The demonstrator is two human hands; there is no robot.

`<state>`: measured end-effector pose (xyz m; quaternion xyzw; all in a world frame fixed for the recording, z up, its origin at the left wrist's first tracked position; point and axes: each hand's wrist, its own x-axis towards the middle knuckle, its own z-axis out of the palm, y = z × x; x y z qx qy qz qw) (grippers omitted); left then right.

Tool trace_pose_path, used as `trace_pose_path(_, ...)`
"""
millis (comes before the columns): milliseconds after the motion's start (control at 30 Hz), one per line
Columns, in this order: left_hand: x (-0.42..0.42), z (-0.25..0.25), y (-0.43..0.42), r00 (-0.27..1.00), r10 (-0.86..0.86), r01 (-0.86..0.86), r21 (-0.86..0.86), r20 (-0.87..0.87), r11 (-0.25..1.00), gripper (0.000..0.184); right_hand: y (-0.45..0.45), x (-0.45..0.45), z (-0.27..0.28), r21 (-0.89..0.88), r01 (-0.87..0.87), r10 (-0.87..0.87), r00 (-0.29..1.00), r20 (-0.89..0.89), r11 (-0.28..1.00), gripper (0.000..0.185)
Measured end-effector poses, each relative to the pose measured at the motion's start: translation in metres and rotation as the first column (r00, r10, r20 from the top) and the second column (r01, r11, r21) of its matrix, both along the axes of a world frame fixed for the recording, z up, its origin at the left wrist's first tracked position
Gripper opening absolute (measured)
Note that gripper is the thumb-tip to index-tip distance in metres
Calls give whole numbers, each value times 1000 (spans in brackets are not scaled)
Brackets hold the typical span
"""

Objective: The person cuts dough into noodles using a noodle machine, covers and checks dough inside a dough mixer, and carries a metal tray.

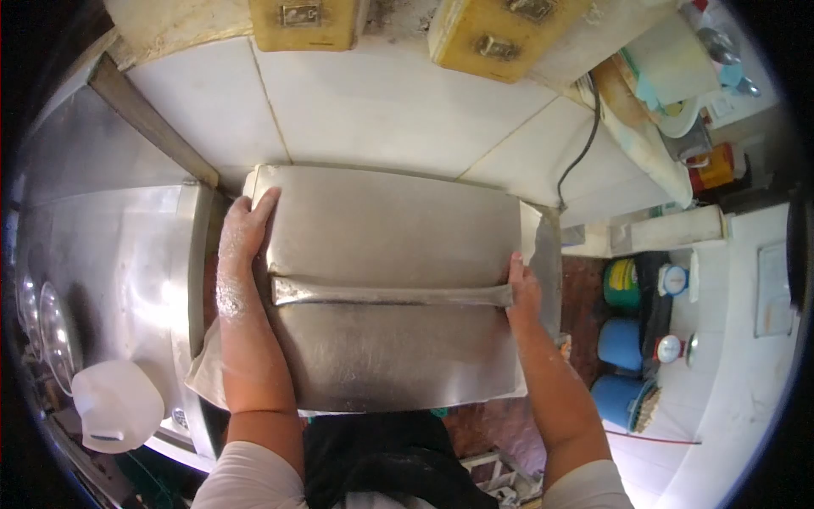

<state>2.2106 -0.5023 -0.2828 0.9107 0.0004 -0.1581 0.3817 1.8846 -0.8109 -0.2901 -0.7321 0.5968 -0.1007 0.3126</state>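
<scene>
In front of me is a broad stainless steel panel (394,225), bent or stepped along its middle, with a raised metal bar (394,294) running across it. My left hand (246,225), dusted with white powder, grips its far left edge, thumb on top and the other fingers partly hidden. At the right edge, near the end of the bar, my right hand (523,293) is closed round the side, its lower fingers out of sight. Pale sheet-like material (208,369) sticks out from under the panel at the near left corner. What lies beneath the panel is hidden.
On the left stands a steel counter (136,254) with a white plastic jug (119,405). White tiles (381,110) line the wall behind, below yellowed switch boxes (303,24). A black cable (585,148) hangs right of the panel. Blue buckets (619,343) stand farther right.
</scene>
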Motion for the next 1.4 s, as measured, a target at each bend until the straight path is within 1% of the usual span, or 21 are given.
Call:
trace_pose_path(100,-3,5,0,1000,-9,9,-12,4,1000,83,-2,-2,1,-30,-58,57,998,-27,998,71)
trace_pose_path(200,-1,-1,1,999,-8,9,-5,43,1000,82,1,1,2,-15,-30,30,1000,2,999,71)
trace_pose_path(300,-1,2,1,999,-27,28,-13,42,1000,80,9,7,15,-2,0,0,1000,-15,1000,71)
trace_pose_path(400,-1,1,1,998,-29,30,-20,56,999,78,9,7,15,-57,-25,22,999,-44,998,70)
trace_pose_path(500,0,0,1,999,-33,33,-27,33,999,78,8,6,13,-44,-17,15,999,-49,999,70)
trace_pose_path(600,0,3,1,999,-41,42,-8,26,999,79,0,-1,1,-14,-38,38,999,-4,999,71)
trace_pose_path(700,-1,1,1,998,-27,27,-6,56,1000,81,-5,-5,-9,0,-36,36,999,34,999,71)
trace_pose_path(800,-3,6,1,999,-36,36,-14,32,999,82,-6,-8,-13,13,-30,30,998,53,999,72)
trace_pose_path(867,0,4,2,999,-38,38,-7,15,999,83,-8,-9,-16,10,-29,28,999,41,1000,72)
trace_pose_path(1000,1,-3,2,1000,-15,15,-1,2,1000,85,-1,-2,-3,-5,-17,17,1000,0,1000,73)
trace_pose_path(1100,2,-3,3,999,-30,30,-8,-20,1000,86,1,-1,2,0,-23,23,1000,-2,1000,73)
trace_pose_path(1200,3,-1,4,997,-50,48,-35,-51,998,87,-2,-3,-6,-1,-13,13,1000,12,1000,73)
trace_pose_path(1300,1,0,2,1000,-21,20,-6,-6,1000,86,-5,-5,-12,11,5,-5,1000,23,1000,74)
trace_pose_path(1400,3,-6,3,1000,-15,15,5,-1,1000,86,-5,-5,-13,-11,1,-1,1000,24,1000,75)
